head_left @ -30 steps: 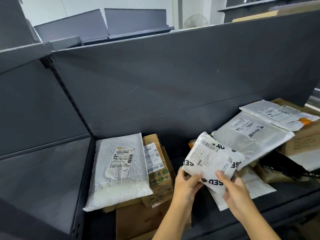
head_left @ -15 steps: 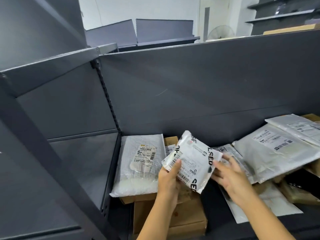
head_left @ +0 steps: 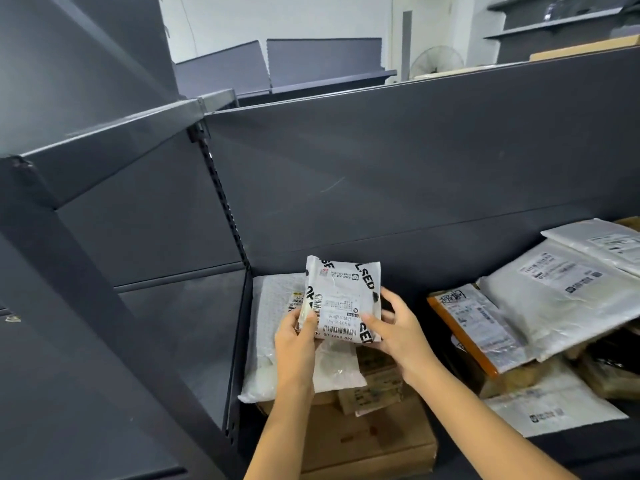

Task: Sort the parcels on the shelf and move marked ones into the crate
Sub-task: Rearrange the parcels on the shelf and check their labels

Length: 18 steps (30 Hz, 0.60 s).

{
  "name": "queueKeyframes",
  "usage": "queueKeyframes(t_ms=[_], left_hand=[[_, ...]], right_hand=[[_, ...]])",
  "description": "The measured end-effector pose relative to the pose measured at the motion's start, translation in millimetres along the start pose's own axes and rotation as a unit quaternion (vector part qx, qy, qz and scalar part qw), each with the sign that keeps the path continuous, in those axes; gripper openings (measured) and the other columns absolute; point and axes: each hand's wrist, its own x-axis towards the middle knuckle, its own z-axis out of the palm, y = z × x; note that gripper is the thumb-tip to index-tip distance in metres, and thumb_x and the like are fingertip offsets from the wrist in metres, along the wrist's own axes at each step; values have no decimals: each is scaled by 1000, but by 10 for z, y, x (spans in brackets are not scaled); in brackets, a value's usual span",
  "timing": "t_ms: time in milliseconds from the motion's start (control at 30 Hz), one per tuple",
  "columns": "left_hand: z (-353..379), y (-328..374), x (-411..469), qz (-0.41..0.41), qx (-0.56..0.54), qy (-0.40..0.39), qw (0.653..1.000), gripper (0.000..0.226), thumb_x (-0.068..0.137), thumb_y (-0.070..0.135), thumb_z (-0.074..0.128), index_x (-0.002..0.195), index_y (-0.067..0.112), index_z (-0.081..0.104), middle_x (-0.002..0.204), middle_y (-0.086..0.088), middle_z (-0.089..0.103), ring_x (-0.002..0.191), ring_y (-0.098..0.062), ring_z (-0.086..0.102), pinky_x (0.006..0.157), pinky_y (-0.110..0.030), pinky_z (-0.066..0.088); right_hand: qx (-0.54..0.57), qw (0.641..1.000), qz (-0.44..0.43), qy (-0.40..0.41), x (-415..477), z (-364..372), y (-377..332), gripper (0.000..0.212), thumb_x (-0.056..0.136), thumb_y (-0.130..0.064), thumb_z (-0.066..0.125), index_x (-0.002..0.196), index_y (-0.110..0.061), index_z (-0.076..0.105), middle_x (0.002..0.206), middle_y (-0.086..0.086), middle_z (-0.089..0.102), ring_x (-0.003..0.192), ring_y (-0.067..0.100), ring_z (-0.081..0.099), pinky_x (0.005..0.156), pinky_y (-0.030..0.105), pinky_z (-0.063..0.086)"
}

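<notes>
Left hand (head_left: 298, 336) and right hand (head_left: 398, 329) raised together, fingers curled, thumbs forward, forearms bare.

The white parcel (head_left: 343, 303) held up in both hands carries bold black lettering, readable only in pieces: "L.SED" along its right edge, "OK" at the left, "SE" top left. Its label's barcodes and print stay illegible.

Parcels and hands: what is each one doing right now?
White printed parcel: held up in both hands, label facing the camera.
Left hand: gripping its left edge.
Right hand: gripping its right edge.
Bubble mailer: lying on boxes.
Orange-edged parcel: lying tilted.
</notes>
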Motion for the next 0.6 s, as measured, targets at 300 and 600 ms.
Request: queueKeyframes(t_ms=[300, 600], left_hand=[[22, 11, 190, 94, 363, 7, 927, 46, 93, 15, 50, 138, 20, 42, 144, -9, 32, 129, -24, 40, 108, -38, 34], [318, 9, 185, 43, 613, 31, 788, 56, 96, 39, 35, 149, 26, 22, 160, -8, -11, 147, -30, -15, 116, -49, -11]], right_hand=[[-161, 986, -11, -51, 469, 205, 53, 50, 92, -10, 55, 138, -26, 41, 124, -8, 57, 111, 11, 55, 77, 17, 44], [-383, 917, -34, -110, 636, -153, 47, 46, 95, -36, 49, 139, -26, 42, 142, -3, 44, 123, 15, 48, 92, 24, 42]])
